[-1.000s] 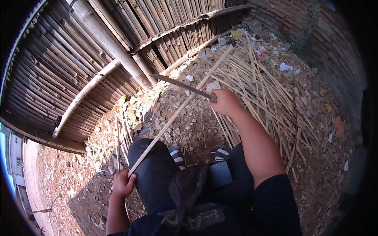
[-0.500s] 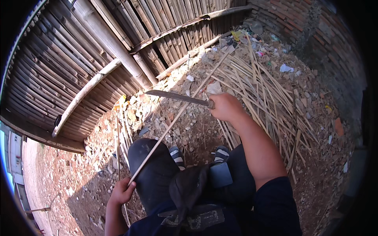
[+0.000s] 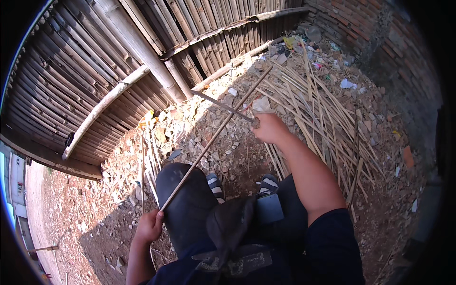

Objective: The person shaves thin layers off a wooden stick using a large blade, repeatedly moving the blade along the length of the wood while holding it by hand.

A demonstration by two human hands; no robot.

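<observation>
A long thin bamboo strip (image 3: 209,143) slants from lower left to upper right across my left knee. My left hand (image 3: 149,225) is closed round its lower end, beside the thigh. In my right hand (image 3: 269,128) is the handle of a long knife (image 3: 218,103), its dark narrow blade pointing up and left. The blade crosses the strip above its middle, seemingly touching it, and turns its thin edge toward me. Most of the handle is hidden inside my fist.
Many split bamboo strips (image 3: 327,128) lie heaped on the rubble at the right. A few more strips (image 3: 150,166) rest by my left knee. A bamboo wall (image 3: 104,61) stands ahead and left, and a brick wall (image 3: 403,57) at the far right. A dark blue rectangular object (image 3: 269,209) sits on my lap.
The knife blade has turned, its tip now pointing further up and its flat side less visible. The strip has rolled or tilted slightly, showing a darker face. Both hands keep their holds.
</observation>
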